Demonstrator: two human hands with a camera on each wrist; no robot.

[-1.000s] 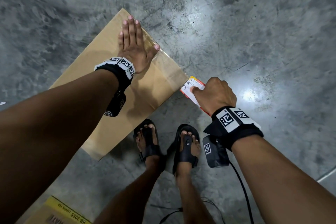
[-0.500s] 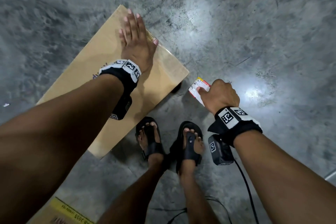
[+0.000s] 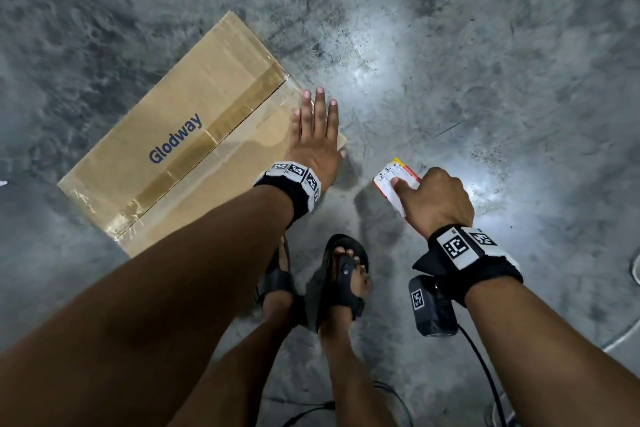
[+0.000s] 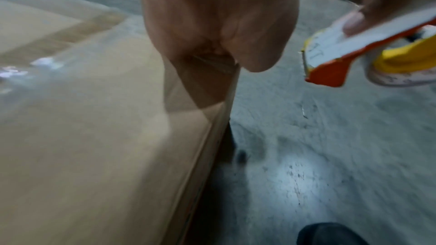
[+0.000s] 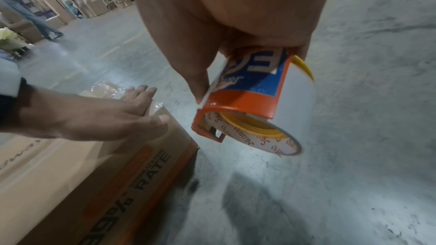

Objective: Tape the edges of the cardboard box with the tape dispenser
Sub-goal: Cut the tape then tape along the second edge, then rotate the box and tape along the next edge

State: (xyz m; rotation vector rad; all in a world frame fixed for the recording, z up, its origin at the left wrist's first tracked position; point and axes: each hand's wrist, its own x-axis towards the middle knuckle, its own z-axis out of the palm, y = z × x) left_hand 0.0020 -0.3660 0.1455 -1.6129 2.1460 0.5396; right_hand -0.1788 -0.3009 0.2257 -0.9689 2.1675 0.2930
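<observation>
We are laying our left hand [image 3: 316, 135] flat on the top of the cardboard box [image 3: 180, 149], fingers straight and close together, near the corner nearest the right hand; the thumb [image 5: 162, 119] is reaching over that corner's edge. The box is sitting on the concrete floor [image 3: 485, 80] in front of our sandalled feet [image 3: 343, 284], and a strip of clear tape [image 3: 221, 125] is running along its top seam beside the blue "Glodway" lettering. We are holding the tape dispenser [image 5: 245, 90] in our right hand [image 3: 433, 198], fingers curled around its orange body and the thumb pressing on its white label. The dispenser is hanging above the floor, just beside the box and not touching it.
</observation>
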